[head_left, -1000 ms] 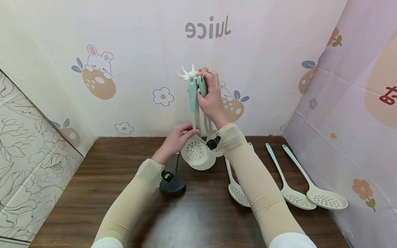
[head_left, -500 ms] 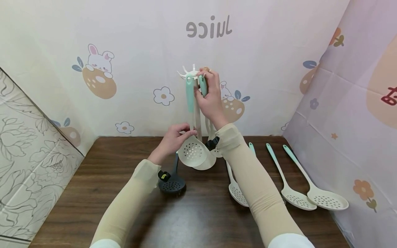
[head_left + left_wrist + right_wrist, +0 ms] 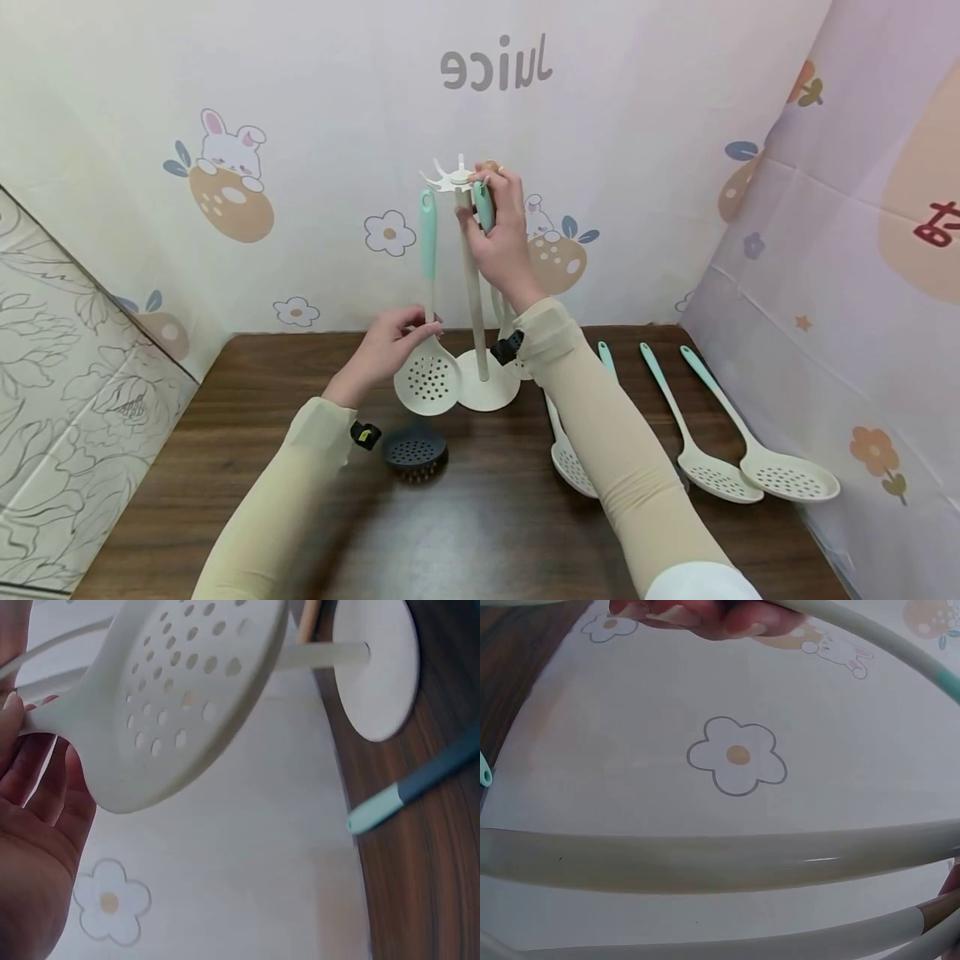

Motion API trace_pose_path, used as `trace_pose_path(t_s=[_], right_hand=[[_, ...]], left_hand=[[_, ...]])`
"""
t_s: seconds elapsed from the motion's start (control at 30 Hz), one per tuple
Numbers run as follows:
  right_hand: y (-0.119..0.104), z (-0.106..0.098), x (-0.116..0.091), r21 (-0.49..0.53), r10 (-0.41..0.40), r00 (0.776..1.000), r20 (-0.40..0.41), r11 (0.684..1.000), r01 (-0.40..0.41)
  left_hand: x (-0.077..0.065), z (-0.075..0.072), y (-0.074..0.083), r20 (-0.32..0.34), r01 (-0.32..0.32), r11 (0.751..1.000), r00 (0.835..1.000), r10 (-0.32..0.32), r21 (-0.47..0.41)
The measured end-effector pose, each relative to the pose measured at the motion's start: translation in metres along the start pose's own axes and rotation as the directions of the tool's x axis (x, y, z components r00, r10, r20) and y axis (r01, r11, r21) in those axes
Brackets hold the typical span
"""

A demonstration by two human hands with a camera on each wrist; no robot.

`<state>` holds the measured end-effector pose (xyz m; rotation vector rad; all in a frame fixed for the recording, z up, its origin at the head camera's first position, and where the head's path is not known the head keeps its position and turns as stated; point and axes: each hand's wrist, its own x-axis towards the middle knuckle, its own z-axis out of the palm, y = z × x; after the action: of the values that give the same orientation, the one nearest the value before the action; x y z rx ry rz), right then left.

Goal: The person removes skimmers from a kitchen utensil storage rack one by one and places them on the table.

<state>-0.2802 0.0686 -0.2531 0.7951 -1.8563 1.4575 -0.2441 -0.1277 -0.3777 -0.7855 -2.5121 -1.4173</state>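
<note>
A white skimmer with a mint handle hangs upright, head down, from my left hand, which pinches its neck just above the perforated head. In the left wrist view the skimmer head fills the top, beside the fingers. The handle's top is apart from the hooks of the white utensil stand. My right hand grips the top of that stand, fingers over the hooks, beside a hanging mint handle. The hanging utensils' lower parts are mostly hidden behind the right wrist.
A dark skimmer lies on the wooden table, left of centre. Three white skimmers with mint handles lie to the right, one partly under the right forearm, another touching the outermost one. A patterned curtain stands behind.
My left hand has moved left with the white skimmer, away from the stand's pole, and its handle top has come clear of the hooks. My right hand stays at the stand's top.
</note>
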Motion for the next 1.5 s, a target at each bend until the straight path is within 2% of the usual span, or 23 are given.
trace_pose_path(t_s=[0.17,0.33,0.63,0.73,0.9,1.03,1.23,1.4,1.5], right_hand=[[-0.002,0.0,0.0,-0.003,0.013,1.0,0.005,1.0,-0.013],[-0.003,0.001,0.0,-0.011,0.0,1.0,-0.013,1.0,0.0],[-0.003,0.001,-0.001,0.004,0.007,1.0,-0.012,1.0,-0.007],[0.002,0.002,0.0,0.007,0.014,1.0,-0.011,1.0,-0.014],[0.026,0.008,0.003,-0.009,0.034,0.999,-0.008,0.999,-0.034],[0.038,0.01,0.003,-0.007,0.008,1.0,-0.007,1.0,-0.008],[0.039,0.008,0.004,-0.005,-0.048,0.999,-0.022,0.999,0.048],[0.038,0.008,0.004,-0.029,-0.027,0.999,-0.03,0.999,0.027],[0.027,0.007,0.002,-0.022,-0.022,0.999,-0.03,1.0,0.021]], left_hand=[[-0.008,-0.011,-0.01,-0.013,0.04,0.999,0.999,-0.04,0.021],[-0.016,-0.023,-0.018,0.006,0.096,0.995,0.995,-0.096,0.03],[-0.03,-0.036,-0.034,0.027,0.196,0.979,0.98,-0.198,0.059],[-0.033,-0.039,-0.041,0.026,0.225,0.972,0.974,-0.227,0.072],[-0.041,-0.043,-0.053,0.023,0.276,0.958,0.96,-0.278,0.083],[-0.046,-0.046,-0.067,0.024,0.311,0.945,0.949,-0.315,0.099],[-0.052,-0.05,-0.083,0.042,0.341,0.933,0.937,-0.347,0.115],[-0.056,-0.053,-0.093,0.054,0.368,0.922,0.925,-0.376,0.118],[-0.06,-0.056,-0.098,0.061,0.391,0.912,0.914,-0.4,0.128]])
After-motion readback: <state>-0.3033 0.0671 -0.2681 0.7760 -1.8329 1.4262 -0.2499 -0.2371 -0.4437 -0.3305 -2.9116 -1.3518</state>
